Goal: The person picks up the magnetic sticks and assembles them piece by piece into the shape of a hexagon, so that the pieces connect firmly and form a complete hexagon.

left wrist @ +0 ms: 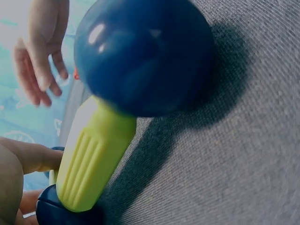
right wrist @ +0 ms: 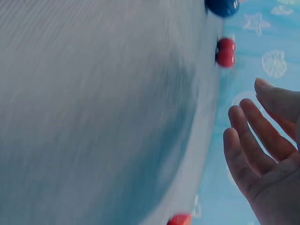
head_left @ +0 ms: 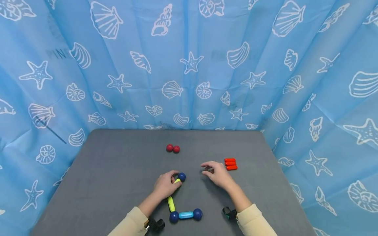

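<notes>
Closest in, the blue rod and its two balls cap a yellow-green rod running toward 12 o'clock, where the left hand pinches its far end beside a blue ball, while the right hand hovers loose-fingered at 3 o'clock holding nothing.

No clear text anywhere. Blue curtain behind the table carries only white shell and starfish prints. Faint dark show-through marks on the curtain, upper left near "PIN..." and another patch upper right of centre, both too faded to read. Nothing printed on the toy pieces or the table.
</notes>
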The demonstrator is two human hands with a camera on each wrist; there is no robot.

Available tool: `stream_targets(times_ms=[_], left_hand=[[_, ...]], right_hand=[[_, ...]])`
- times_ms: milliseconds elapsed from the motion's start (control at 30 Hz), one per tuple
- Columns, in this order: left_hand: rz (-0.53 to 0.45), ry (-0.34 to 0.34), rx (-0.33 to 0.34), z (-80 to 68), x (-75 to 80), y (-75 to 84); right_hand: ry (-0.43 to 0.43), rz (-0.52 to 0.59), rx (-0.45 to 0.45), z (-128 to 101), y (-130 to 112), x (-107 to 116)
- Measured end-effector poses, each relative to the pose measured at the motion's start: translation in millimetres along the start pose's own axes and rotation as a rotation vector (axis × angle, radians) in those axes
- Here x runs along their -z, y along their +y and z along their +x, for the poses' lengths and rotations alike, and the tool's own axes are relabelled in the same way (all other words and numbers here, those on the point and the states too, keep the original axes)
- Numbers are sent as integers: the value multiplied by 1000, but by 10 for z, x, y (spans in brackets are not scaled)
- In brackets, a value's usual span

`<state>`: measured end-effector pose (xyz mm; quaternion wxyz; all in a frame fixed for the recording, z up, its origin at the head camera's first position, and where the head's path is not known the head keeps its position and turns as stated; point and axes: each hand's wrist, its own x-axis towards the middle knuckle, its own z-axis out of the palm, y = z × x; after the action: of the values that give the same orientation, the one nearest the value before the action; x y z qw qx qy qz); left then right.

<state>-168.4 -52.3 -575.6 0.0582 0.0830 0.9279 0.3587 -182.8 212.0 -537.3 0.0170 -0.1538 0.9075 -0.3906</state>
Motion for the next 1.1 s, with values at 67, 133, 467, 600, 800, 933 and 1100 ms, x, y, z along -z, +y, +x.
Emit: stream_targets(times_ms=[67,133,467,600,800,933,1100], left_hand=[[12,-8,-6,6,4,2],[24,-11,-15,11,2,4],[27,-4,-2,23,1,40],[35,-3,-6,18,-4,35],[25,-5,4,0,5,20],[30,-1,9,-3,8,20],[35,0,4,-11,8,27]], right_hand=[[28,-8,-16,-39,62,89],[64,-25,-32,-77,138,169],[235,-195,-76,-286,530,488],[241,-239,-123,-337,631,582],[171,-287,-189,-333,708,650],[130,-320,-210,-315,718,670],[111,-364,-230,-304,717,672]])
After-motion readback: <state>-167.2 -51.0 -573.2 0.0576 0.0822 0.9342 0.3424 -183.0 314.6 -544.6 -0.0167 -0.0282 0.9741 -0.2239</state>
